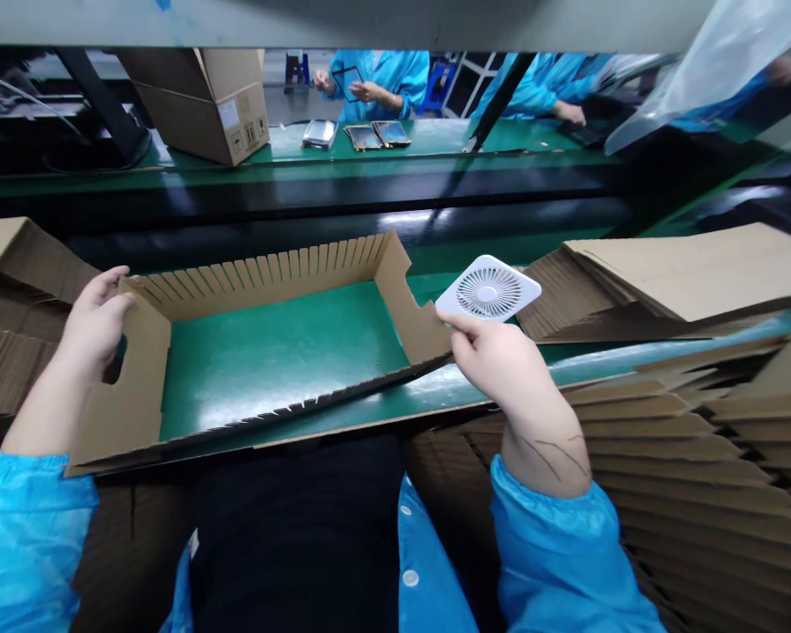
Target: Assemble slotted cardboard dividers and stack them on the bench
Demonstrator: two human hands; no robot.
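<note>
A brown cardboard box frame [128, 378], with slotted long sides and no bottom, stands over the green worktop. My left hand [98, 321] is closed around its left end wall, beside a hand-hole, with the thumb on top. At the opposite end, my right hand [494, 352] is closed at the right wall's near corner, index finger and thumb against the cardboard; its other fingers are hidden. Just beyond that hand is a small white square fan [489, 292] with a round grille. The hand covers the fan's lower edge, and I cannot tell whether they touch.
Folded cardboard is stacked at left [13, 352] and right [685, 272], with more cardboard sheets [685, 475] at lower right. Beyond a dark gap, a closed carton [204, 105] and flat panels [375, 135] lie on another bench [290, 163]. Co-workers in blue sleeves work there. A beam [369, 25] crosses overhead.
</note>
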